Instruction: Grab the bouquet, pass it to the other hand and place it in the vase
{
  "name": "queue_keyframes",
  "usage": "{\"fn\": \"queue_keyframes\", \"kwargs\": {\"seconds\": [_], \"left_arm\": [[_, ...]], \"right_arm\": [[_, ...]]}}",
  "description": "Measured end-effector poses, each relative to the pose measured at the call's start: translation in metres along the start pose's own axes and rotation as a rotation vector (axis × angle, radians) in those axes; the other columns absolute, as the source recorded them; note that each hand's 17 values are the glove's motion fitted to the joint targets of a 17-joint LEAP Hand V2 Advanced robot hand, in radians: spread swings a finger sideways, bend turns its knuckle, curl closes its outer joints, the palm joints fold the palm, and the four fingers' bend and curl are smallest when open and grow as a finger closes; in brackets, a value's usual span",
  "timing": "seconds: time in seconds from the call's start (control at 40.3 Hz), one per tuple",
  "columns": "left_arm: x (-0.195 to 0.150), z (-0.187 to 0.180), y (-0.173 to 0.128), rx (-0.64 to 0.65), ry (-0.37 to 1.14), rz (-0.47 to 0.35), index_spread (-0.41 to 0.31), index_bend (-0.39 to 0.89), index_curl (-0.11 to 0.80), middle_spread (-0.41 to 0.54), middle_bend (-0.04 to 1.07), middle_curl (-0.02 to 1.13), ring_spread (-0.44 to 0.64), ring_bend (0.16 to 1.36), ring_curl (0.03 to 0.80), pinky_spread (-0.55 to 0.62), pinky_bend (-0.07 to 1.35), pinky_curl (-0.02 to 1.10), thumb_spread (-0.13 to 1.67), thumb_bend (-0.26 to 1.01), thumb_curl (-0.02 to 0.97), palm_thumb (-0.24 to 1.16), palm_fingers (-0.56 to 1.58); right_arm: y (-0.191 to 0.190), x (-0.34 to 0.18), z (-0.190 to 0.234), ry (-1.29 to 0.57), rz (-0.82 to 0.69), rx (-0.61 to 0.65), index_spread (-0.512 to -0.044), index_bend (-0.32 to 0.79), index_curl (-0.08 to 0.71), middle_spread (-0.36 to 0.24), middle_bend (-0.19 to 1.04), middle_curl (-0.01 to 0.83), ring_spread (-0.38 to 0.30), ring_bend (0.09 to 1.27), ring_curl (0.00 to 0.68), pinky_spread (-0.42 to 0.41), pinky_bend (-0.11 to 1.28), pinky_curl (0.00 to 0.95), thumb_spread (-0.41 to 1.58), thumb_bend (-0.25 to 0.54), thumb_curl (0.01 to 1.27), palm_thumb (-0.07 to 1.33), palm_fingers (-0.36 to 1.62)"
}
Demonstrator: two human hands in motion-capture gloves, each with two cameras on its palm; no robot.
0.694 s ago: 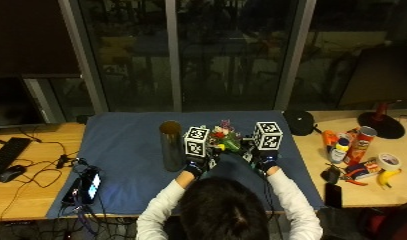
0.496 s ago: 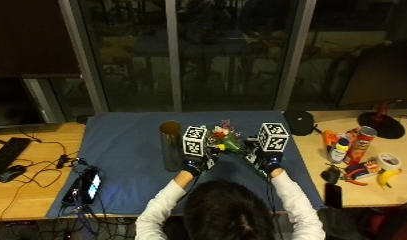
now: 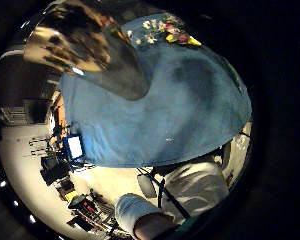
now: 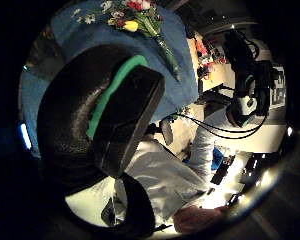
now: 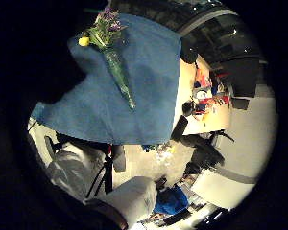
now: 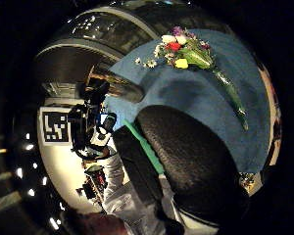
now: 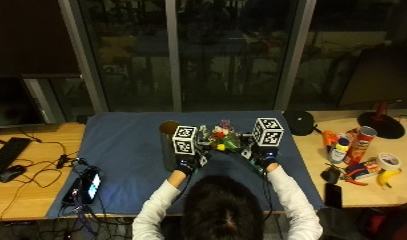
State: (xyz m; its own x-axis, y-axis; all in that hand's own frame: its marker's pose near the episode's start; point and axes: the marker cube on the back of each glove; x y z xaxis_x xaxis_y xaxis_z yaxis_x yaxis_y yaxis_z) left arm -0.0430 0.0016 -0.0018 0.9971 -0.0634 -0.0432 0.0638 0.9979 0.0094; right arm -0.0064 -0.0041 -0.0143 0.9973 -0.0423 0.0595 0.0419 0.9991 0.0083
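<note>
While both gloved hands hovered above the blue cloth [image 7: 123, 150], neither held anything: the left hand [image 7: 184, 162] and the right hand [image 7: 265, 159] each showed relaxed, uncurled fingers in their own palm views, with no stem between them. Between the two hands, just ahead of the fingertips, the bouquet [image 7: 223, 140] lay flat on the cloth, blooms pointing away from the person and the wrapped green stem [image 5: 119, 76] trailing towards the right hand. Judged from its build, the bouquet would be light and soft, its heads easily crushed; the stem, narrow and apparently sleeved in film, could slip, so the mid-stem below the blooms appeared the soundest hold. Beyond the left hand, close beside it, stood the tall dark vase [image 7: 168, 145], upright, mouth uppermost.
</note>
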Motion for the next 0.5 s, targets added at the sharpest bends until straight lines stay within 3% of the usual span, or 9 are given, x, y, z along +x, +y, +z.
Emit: {"fn": "queue_keyframes", "kwargs": {"seconds": [0.248,0.397,0.496], "left_arm": [[-0.003,-0.019,0.01,0.07,0.021,0.02,0.022,0.12,0.193,0.219,0.19,0.28,0.28,0.62,0.262,0.3,0.46,0.29,1.21,-0.01,0.16,0.08,0.24],[-0.003,-0.028,0.016,0.101,0.044,0.055,0.042,0.11,0.193,0.241,0.19,0.29,0.28,0.63,0.272,0.31,0.48,0.31,1.18,-0.03,0.17,0.04,0.21],[0.001,-0.028,0.021,0.113,0.069,0.081,0.049,0.11,0.194,0.245,0.19,0.3,0.29,0.65,0.276,0.31,0.49,0.32,1.12,-0.04,0.179,0.0,0.19]], "right_arm": [[-0.022,0.021,-0.024,0.027,0.126,-0.017,-0.25,0.08,0.191,0.05,0.2,0.258,0.137,0.5,0.246,0.198,0.56,0.313,1.13,-0.004,0.19,0.25,0.41],[-0.041,0.049,-0.035,-0.03,0.234,0.001,-0.2,0.03,0.155,0.057,0.21,0.286,0.057,0.63,0.3,0.135,0.67,0.356,1.13,-0.009,0.22,0.29,0.55],[-0.051,0.067,-0.03,-0.101,0.276,-0.013,-0.203,0.07,0.154,-0.003,0.3,0.328,-0.032,0.64,0.314,0.049,0.67,0.354,1.12,-0.007,0.23,0.32,0.72]]}}
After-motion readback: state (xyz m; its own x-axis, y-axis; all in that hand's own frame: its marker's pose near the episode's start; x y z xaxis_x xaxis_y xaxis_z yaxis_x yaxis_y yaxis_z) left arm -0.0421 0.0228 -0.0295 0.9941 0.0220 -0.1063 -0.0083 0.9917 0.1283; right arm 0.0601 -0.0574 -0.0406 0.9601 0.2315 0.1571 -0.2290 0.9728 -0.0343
